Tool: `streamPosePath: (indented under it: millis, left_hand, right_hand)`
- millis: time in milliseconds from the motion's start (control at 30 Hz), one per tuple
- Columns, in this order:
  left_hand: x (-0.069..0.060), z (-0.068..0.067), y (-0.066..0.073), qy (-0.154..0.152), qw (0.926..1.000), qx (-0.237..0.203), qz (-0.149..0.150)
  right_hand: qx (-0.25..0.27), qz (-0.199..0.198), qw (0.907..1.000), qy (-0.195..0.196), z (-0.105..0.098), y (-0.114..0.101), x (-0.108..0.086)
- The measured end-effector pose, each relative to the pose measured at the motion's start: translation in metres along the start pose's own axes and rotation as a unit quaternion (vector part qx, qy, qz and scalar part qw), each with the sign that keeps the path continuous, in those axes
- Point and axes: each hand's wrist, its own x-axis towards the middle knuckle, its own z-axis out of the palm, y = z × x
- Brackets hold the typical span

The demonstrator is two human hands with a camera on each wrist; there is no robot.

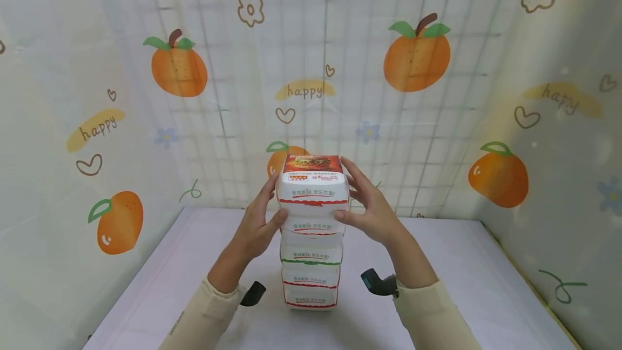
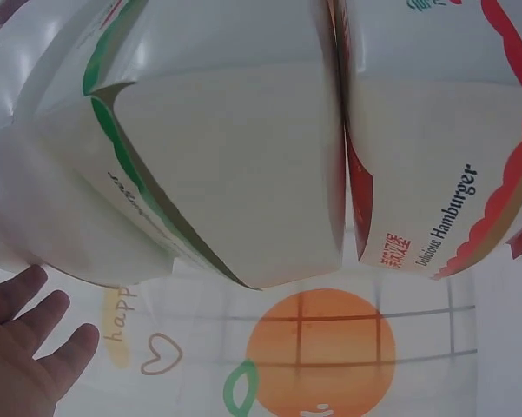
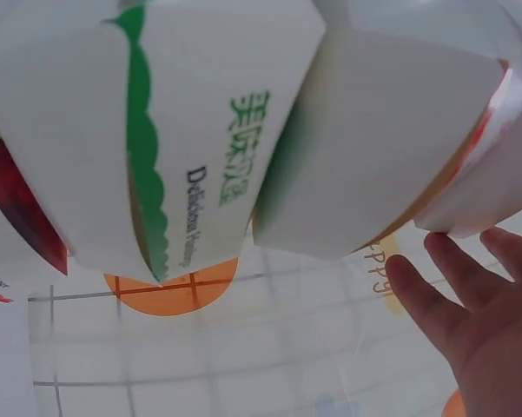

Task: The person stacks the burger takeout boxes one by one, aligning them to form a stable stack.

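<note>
Several white paper hamburger boxes stand in one upright stack on the table. The top hamburger box (image 1: 313,188) has a burger picture on its lid and a wavy red band. Lower down is a hamburger box with a green band (image 1: 311,255), also close up in both wrist views. My left hand (image 1: 259,223) is at the top box's left side, thumb by its lower front edge. On the other side my right hand (image 1: 371,209) has its thumb at the front and forefinger near the back corner. In the wrist views the left fingers (image 2: 48,317) and right fingers (image 3: 456,282) are spread and fairly straight.
The white table (image 1: 209,242) lies beneath the stack. A patterned curtain (image 1: 311,42) with oranges, hearts and lettering hangs behind and at both sides, with a wire grid showing through at the back. Black wrist devices (image 1: 381,283) sit at both cuffs.
</note>
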Motion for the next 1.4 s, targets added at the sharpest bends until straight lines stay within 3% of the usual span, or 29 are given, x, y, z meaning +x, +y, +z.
streamPosePath:
  millis: [400, 800, 1400]
  left_hand:
    - [0.0007, 0.0004, -0.0013, -0.004, 1.0, -0.003, 0.006]
    - [-0.0007, 0.0014, -0.0019, -0.006, 1.0, 0.006, 0.002]
    - [-0.0002, 0.0021, -0.001, -0.008, 0.9999, -0.003, -0.005]
  right_hand:
    - [0.0, -0.005, 0.9999, 0.009, 0.0024, 0.0046, -0.0015]
    - [0.032, 0.004, 0.9995, -0.008, 0.0028, 0.0034, -0.0052]
    - [0.038, -0.009, 0.9992, -0.009, 0.0041, 0.0069, -0.0049]
